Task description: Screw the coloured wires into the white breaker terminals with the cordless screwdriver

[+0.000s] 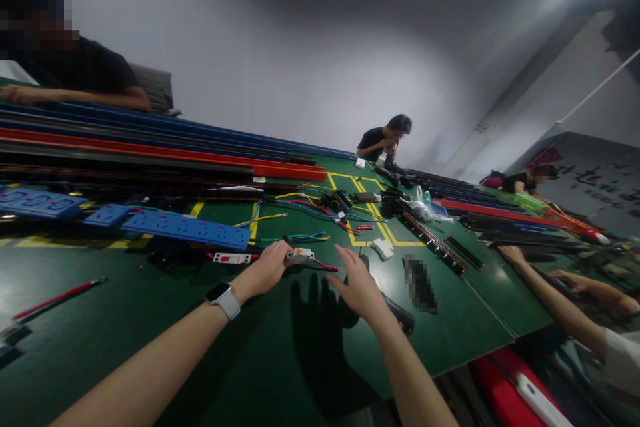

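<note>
My left hand [266,271], with a watch on its wrist, is closed on a small white circuit breaker [302,253] with an orange switch. A red wire [327,267] runs out from the breaker's right side. My right hand [359,283] is held open, fingers spread, just right of that wire and holding nothing. Beneath and behind it lies a dark tool [400,315], partly hidden, perhaps a power drill. Left of my left hand, another white module with a red switch [231,258] sits by a row of blue socket strips [186,227].
Long orange and black profiles [287,171] stretch across the back of the green table [240,363]. Loose coloured wires [300,203], white connectors [383,248] and a blurred-out dark object [420,283] lie ahead. Co-workers sit around; one person's arm [555,303] reaches in from the right.
</note>
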Demonstrator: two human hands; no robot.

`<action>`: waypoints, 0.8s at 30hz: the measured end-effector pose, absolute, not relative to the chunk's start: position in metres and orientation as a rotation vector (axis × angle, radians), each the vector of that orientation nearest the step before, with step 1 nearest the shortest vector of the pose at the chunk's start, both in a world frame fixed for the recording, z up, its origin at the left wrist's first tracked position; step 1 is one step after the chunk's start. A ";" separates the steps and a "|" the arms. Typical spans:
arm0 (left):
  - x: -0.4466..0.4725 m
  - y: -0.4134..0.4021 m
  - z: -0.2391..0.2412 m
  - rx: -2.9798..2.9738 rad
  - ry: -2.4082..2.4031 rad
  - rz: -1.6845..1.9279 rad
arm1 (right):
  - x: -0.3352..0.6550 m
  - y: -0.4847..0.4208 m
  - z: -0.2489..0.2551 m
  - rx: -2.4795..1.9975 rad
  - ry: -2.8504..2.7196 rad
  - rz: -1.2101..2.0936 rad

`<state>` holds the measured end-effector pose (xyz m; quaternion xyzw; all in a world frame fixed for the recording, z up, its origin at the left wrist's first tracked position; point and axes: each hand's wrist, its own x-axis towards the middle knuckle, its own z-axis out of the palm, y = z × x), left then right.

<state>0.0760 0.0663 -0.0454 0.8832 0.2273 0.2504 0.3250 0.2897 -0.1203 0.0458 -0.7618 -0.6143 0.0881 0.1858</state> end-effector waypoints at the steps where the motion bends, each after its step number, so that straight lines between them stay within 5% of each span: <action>1: 0.076 0.066 -0.045 2.325 0.591 0.668 | 0.278 -0.106 0.039 -2.113 -1.758 0.266; 24: 0.070 0.074 -0.052 2.259 0.517 0.775 | 0.256 -0.047 -0.010 -1.949 -1.759 0.200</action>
